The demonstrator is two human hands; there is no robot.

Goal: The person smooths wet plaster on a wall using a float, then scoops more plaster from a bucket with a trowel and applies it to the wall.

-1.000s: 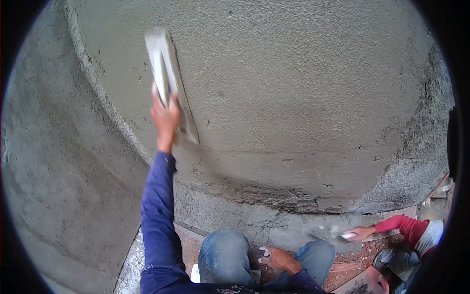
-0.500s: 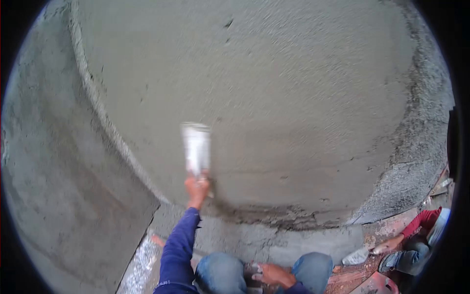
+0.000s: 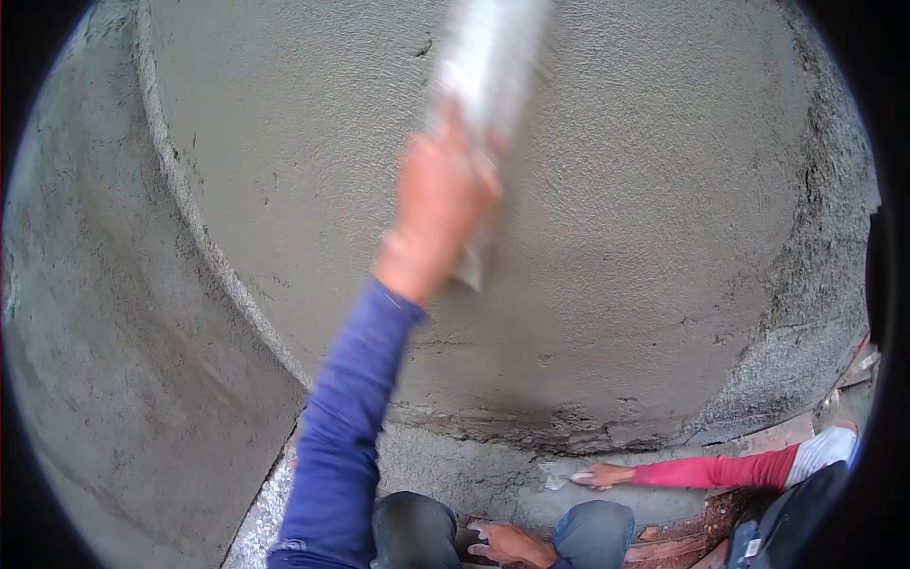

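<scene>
My left hand [image 3: 441,194], at the end of a blue sleeve, is closed around the handle of a long metal trowel [image 3: 493,71]. Motion blurs the blade, which is against or just over the wet grey plaster surface [image 3: 645,209]; contact is hard to judge. Low between my knees, my right hand [image 3: 512,544] rests with its fingers apart and holds nothing that I can see.
At the lower right, a co-worker's hand [image 3: 607,476] in a red sleeve holds a small trowel [image 3: 557,476] on the cement ledge [image 3: 455,469]. A raised edge [image 3: 204,232] curves down the left side. Reddish rubble [image 3: 664,550] lies at the bottom right.
My left hand and the trowel have moved up and right across the surface. The co-worker's hand has reached left onto the ledge with the small trowel. My right hand has barely shifted.
</scene>
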